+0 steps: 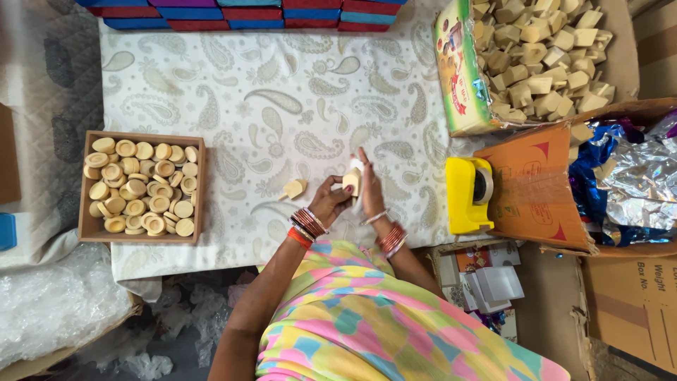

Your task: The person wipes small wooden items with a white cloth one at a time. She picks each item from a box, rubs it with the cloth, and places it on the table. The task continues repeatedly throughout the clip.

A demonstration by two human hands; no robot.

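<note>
1. You are holding a small wooden piece (350,180) between both hands above the surface (282,92), which is covered with a pale paisley cloth.
2. Your left hand (331,200) is gripping the piece from below; its fingers are curling around the lower left side and pinching it.
3. Your right hand (371,189) is pressing against the right side of the piece, fingers extended and held together, pointing away from you. A thin white wrapping appears to be lying between this hand and the piece; I cannot tell its exact extent.
4. A second wooden piece (293,188) is lying on the cloth just left of your left hand, apart from the fingers.
5. A wooden tray (84,204) of round wooden discs is sitting well to the left.
6. A yellow tape dispenser (465,197) is standing to the right, near your right hand.
7. A printed box (460,70) of wooden blocks is lying at the far right.
</note>
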